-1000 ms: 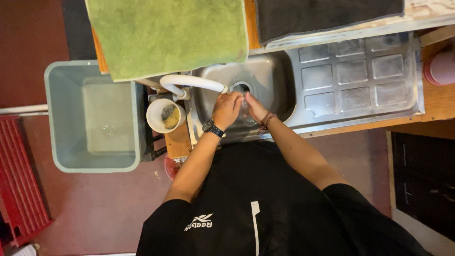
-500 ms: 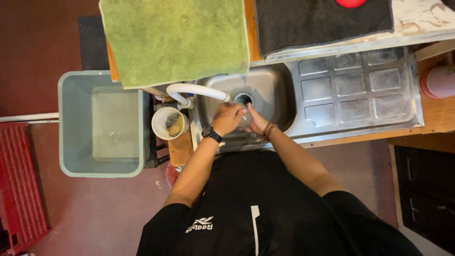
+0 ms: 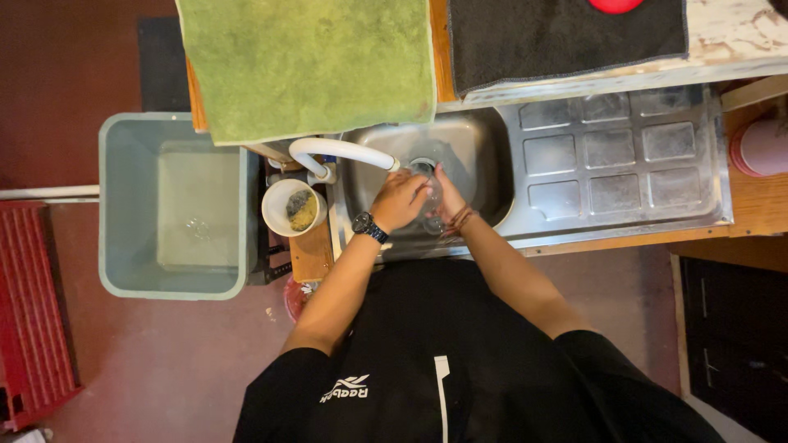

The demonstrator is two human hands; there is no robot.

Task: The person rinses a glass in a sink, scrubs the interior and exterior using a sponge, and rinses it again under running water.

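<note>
Grey tub: one, at your far left, shallow water inside.
White cup: one, holding a sponge.
Steel sink: one basin, set in your wooden bench.
Your hands: left hand and right hand together, gripping one clear glass under the white tap.
Towels: one green towel, one black towel.
Floor: reddish-brown.

Green towel, black cloth, grey-blue tub, steel sink (perhaps clear glass).
</note>
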